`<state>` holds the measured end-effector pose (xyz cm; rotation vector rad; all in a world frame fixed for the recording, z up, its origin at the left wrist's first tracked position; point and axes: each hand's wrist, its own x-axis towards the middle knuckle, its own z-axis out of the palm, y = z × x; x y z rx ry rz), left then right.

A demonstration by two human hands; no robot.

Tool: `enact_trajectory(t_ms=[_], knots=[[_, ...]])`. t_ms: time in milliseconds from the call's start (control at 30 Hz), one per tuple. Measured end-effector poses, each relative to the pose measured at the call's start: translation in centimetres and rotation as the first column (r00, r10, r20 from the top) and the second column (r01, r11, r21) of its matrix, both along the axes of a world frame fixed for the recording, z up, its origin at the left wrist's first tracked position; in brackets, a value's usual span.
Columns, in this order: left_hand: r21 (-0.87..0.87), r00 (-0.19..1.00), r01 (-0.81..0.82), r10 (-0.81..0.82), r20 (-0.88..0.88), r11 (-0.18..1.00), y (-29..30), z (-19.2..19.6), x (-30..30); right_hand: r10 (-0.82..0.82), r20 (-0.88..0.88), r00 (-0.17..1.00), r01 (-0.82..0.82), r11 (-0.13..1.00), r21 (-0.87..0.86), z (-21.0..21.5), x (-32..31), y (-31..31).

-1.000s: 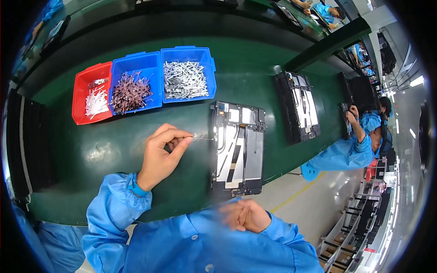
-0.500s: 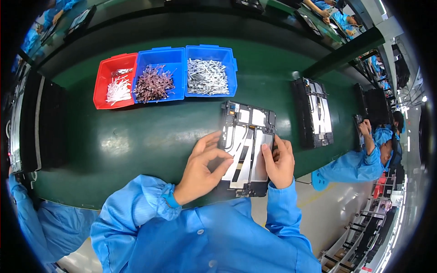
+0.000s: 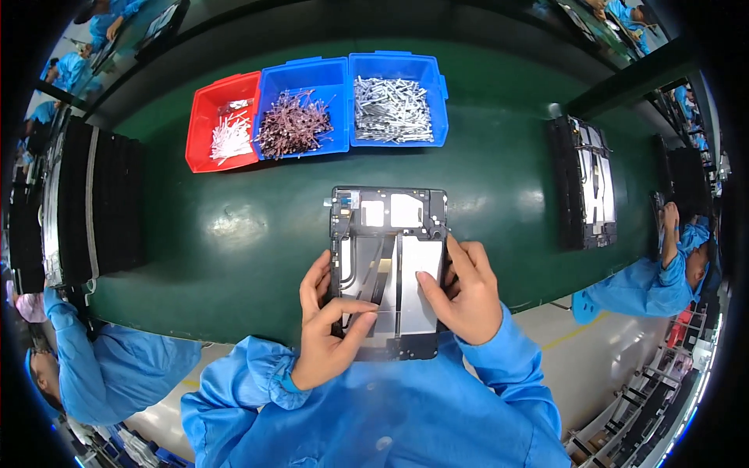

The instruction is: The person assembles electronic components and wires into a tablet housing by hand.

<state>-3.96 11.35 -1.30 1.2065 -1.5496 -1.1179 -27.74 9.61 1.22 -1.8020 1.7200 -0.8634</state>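
At the near edge of the smooth green worktop (image 3: pixel 195 269), in the head view, I have the flat, black-framed rectangular device (image 3: pixel 390 273) with silver and white inner panels set between the person's two bare hands. Its near end overlaps the person's blue cloth jacket (image 3: pixel 374 421), so I cannot tell how much of it rests on the worktop.

On the left, I see the left hand (image 3: pixel 326 337) with thumb and forefinger pinched together over the device, a thin, pale strand (image 3: pixel 390 312) running right from their tips; its other fingers are at the device's left edge. On the right, the right hand (image 3: pixel 472 300) is clamped on the device, thumb on a silver panel, fingers around the right edge.

Farther off, I count three plastic bins side by side: a red one (image 3: pixel 203 117) with thin white sticks (image 3: pixel 232 139), a blue one (image 3: pixel 312 74) with tangled brown pieces (image 3: pixel 295 125), and another blue one (image 3: pixel 398 63) with silvery-white pieces (image 3: pixel 392 109).

To the far right I see a stack of similar black-framed devices (image 3: pixel 597 183); well to the left, a tall dark stack (image 3: pixel 113 203).
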Motion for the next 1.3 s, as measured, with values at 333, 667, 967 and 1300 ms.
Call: enact_trajectory(t_ms=[333,667,967,1300], knots=[[-0.251,0.993,-0.072,0.094,0.077,0.965,-4.6,2.3,1.9,0.359,0.186,0.915,-0.327,0.927,-0.184,4.2,3.5,-2.6],[-0.371,0.976,0.008,0.074,0.206,0.928,-5.1,2.6,2.8,0.401,0.241,0.884,-0.344,0.906,-0.248,1.7,6.3,-3.5],[-0.399,0.965,0.005,0.101,0.243,0.917,-5.5,1.9,3.6,0.419,0.146,0.896,-0.367,0.885,-0.287,1.3,6.4,-4.4],[0.532,0.986,0.062,0.03,-0.163,0.844,-8.4,0.6,5.2,0.381,0.082,0.921,-0.361,0.914,-0.185,-1.4,7.3,-7.1]])
